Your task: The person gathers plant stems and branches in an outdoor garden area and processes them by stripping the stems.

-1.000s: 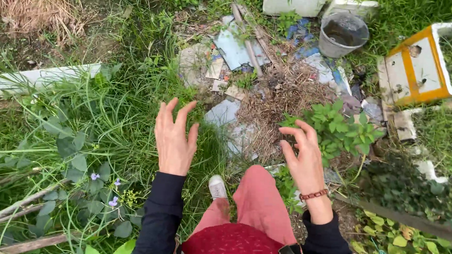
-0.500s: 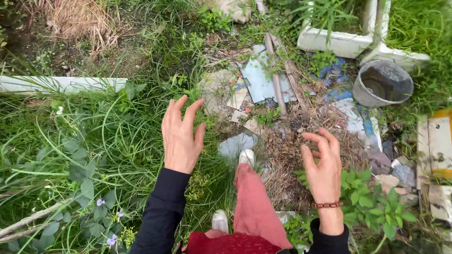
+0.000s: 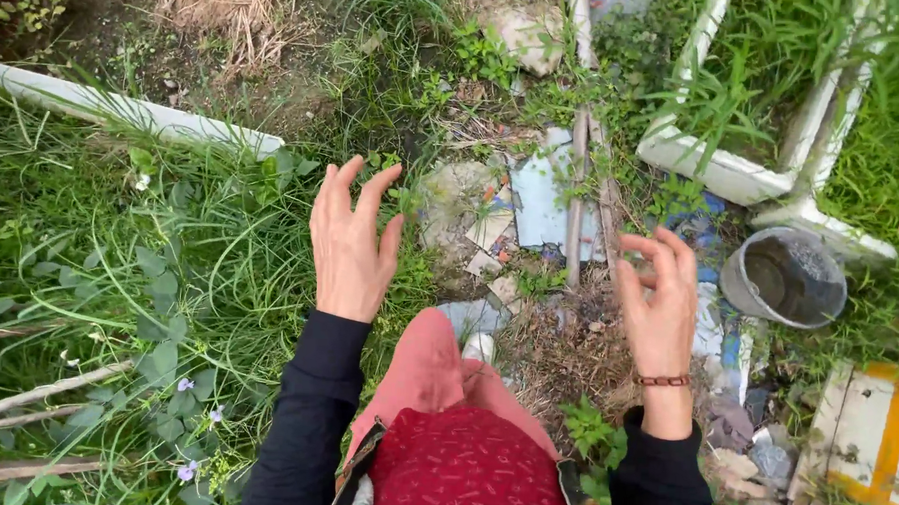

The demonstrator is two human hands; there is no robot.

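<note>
Both hands are held out empty above overgrown ground: the left hand (image 3: 350,241) with fingers spread over long grass (image 3: 200,264), the right hand (image 3: 659,305), wearing a brown bead bracelet (image 3: 662,380), with fingers loosely curled, its grip released, over dry straw (image 3: 566,351). Between them, pale blue and beige broken slabs (image 3: 531,211) lie flat. At far right, a dented grey bucket (image 3: 785,277) sits beside a chipped white foam box (image 3: 741,163).

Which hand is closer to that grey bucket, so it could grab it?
Probably the right hand. The grey bucket sits on the ground off to its outer side, while the left hand hangs over the tall grass on the far side of the body. Both hands are empty, fingers spread.
</note>
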